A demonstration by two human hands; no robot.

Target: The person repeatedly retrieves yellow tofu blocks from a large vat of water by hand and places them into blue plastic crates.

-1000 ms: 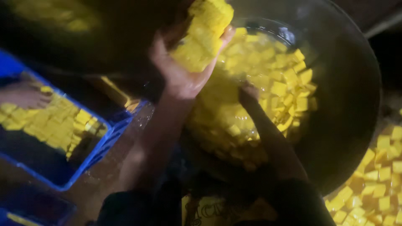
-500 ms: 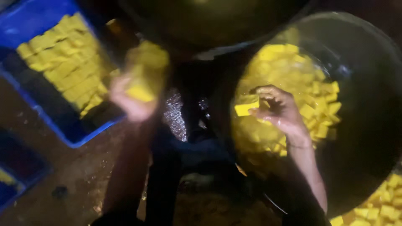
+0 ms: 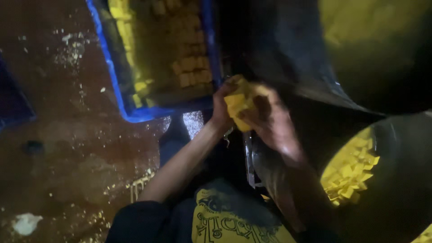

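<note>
My left hand (image 3: 221, 108) and my right hand (image 3: 274, 123) meet in the middle of the view, both closed around a stack of yellow cubes (image 3: 239, 103) held above my lap. Behind the hands a blue crate (image 3: 118, 81) holds rows of the same yellow cubes (image 3: 191, 69). At the lower right a large dark pan (image 3: 400, 180) holds a heap of yellow cubes (image 3: 351, 168). The hands are blurred by motion.
A second large dark pan (image 3: 373, 49) with yellow pieces sits at the upper right. The wet brown floor (image 3: 67, 148) on the left carries crumbs and a white scrap (image 3: 26, 223). Another blue crate's edge (image 3: 13, 103) shows at far left.
My right hand has left the pan of cubes and joined my left hand on the stack. The view has swung left and down toward the floor and blue crate.
</note>
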